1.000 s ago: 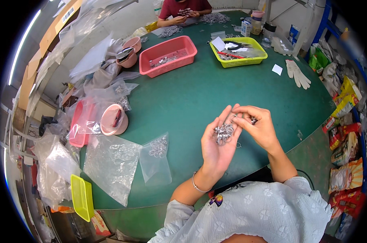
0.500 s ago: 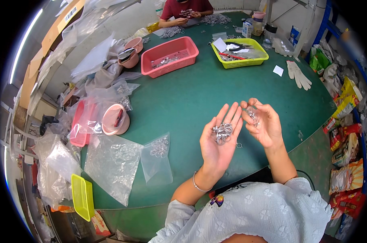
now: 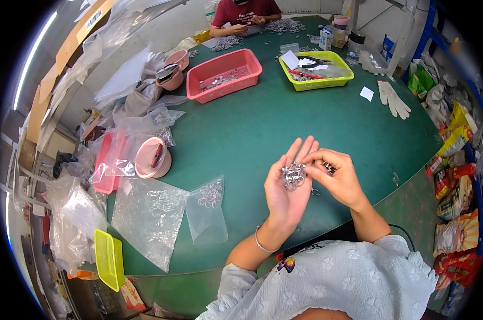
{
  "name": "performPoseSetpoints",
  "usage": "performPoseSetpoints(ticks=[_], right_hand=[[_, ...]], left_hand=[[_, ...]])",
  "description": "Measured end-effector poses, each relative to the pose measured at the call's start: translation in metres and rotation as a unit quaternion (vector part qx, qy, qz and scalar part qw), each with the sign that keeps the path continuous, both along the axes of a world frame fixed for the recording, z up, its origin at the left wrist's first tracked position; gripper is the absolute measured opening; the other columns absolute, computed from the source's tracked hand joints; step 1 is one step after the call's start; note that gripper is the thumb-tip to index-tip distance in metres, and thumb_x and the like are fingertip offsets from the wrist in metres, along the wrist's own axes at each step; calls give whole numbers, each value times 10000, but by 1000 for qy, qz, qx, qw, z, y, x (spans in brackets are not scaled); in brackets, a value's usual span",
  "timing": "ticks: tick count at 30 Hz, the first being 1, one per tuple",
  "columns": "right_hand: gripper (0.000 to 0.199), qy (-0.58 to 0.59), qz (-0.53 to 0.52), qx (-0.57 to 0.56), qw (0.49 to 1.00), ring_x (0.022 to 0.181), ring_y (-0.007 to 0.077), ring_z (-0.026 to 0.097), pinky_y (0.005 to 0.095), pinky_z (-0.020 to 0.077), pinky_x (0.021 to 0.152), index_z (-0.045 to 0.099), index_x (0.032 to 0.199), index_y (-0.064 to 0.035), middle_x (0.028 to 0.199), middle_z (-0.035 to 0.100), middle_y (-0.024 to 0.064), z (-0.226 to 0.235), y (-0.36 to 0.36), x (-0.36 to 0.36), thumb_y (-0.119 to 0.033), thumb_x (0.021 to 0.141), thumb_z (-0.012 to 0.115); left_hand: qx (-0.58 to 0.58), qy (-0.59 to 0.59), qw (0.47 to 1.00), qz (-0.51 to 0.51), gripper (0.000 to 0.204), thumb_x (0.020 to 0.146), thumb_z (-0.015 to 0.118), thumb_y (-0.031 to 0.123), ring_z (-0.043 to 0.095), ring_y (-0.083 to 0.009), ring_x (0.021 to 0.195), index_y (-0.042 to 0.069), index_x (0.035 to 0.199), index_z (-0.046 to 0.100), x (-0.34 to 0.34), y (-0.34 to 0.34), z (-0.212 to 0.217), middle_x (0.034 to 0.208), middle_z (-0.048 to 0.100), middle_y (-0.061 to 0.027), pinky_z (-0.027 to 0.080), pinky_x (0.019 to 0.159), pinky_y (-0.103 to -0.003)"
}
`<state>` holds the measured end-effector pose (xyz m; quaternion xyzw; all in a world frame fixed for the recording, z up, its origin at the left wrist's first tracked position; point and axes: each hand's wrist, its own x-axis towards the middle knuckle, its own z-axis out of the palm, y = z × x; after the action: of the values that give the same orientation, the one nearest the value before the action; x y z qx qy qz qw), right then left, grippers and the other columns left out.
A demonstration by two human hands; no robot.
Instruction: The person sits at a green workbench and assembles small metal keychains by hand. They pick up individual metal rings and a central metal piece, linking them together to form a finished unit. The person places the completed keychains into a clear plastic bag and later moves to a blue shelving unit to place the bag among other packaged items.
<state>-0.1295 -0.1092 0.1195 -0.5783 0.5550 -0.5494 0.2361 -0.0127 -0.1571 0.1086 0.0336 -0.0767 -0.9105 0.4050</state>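
I see rings in the left hand, palm up, fingers extended; the right hand, apart moments ago, returns, curled around more: picking apparently resumes.

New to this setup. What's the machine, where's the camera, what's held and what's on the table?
There's no machine: these are a person's own bare hands. The view comes from a wide fisheye camera worn on their head, looking down, so straight edges bend near the rim.

The left hand lies palm up with small metal rings on it. The right hand reaches over that palm, with more metal pieces in its curled fingers.

The green table also carries a red tray, a yellow-green tray, a white glove and a clear bag with rings inside.
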Motion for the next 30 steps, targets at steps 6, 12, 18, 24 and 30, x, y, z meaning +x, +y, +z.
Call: performPoseSetpoints(ticks=[6, 12, 18, 24, 30], right_hand=[[81, -95, -75, 4, 993, 610, 76, 483, 212, 375, 521, 578, 824, 26, 722, 568, 28, -8, 0, -5, -55, 817, 576], [125, -527, 129, -41, 839, 561, 98, 456, 176, 292, 369, 487, 806, -24, 914, 505, 117, -5, -4, -17, -118, 878, 449], [148, -536, 178, 68, 822, 589, 107, 496, 196, 354, 412, 563, 921, 23, 773, 572, 73, -10, 0, -23, -100, 865, 501], [137, -48, -9, 27, 998, 575, 85, 483, 231, 379, 515, 656, 886, 6, 707, 598, 49, -7, 0, 1, -52, 763, 643], [131, 21, -44, 19, 999, 517, 83, 434, 245, 356, 475, 648, 848, 4, 660, 577, 52, -6, 1, 2, -39, 726, 669]], left_hand=[[23, 29, 999, -8, 475, 878, 383, 165, 218, -360, 1305, -68, 1282, 288, -2, 0, 2, 1380, 222, -278, 204, 1084, -451], [20, 41, 999, -9, 498, 903, 336, 203, 236, -329, 1306, -72, 1309, 252, -1, 1, 4, 1383, 240, -260, 192, 1096, -417], [16, 44, 999, 2, 511, 890, 358, 194, 221, -336, 1311, -65, 1316, 245, -2, -1, -1, 1388, 224, -265, 182, 1095, -427], [-21, 11, 1000, 19, 518, 880, 379, 194, 195, -351, 1318, -54, 1316, 252, -2, 1, -1, 1393, 215, -262, 232, 1061, -449], [-21, 11, 1000, 13, 517, 884, 374, 205, 196, -351, 1318, -53, 1317, 256, -2, 1, -1, 1391, 223, -266, 259, 1037, -461]])
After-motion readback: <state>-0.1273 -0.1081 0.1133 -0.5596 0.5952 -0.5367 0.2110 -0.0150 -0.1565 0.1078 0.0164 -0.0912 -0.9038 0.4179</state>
